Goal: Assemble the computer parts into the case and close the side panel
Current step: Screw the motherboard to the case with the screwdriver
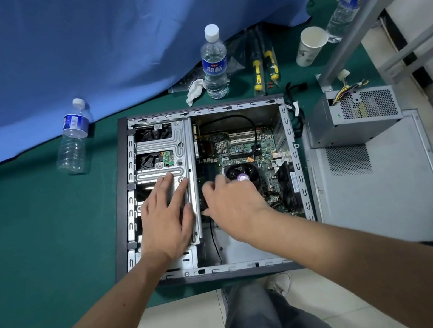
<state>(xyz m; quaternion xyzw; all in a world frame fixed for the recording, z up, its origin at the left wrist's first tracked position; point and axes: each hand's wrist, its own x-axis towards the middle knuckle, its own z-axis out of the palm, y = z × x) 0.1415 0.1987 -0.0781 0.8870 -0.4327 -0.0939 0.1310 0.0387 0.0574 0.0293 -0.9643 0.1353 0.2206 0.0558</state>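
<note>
Fingers (175, 182) on our left hand (166, 224) are straight and pressed flat on the silver sheet-metal drive cage (160, 147), holding nothing, just steadying it. Our right hand (231, 204) is reaching down by the cage's inner edge, next to the round black CPU cooler fan (241, 172) on the green motherboard (241, 148); its fingers look curled, but honestly we can't tell if they're pinching anything, they're hidden behind the hand. The open grey tower case (303, 177) lies on its side on the green-covered worktop (34, 239). So we'd say we're still in the guts stage, probably seating the cage or sorting a connector beside it. The boxy grey power supply (357, 116) with its bundle of coloured wires sits outside the case to the right, resting on the flat grey side panel (389, 197), so neither is fitted yet. Next move probably means getting that supply in, plugging its leads onto the board, then the panel.
</note>
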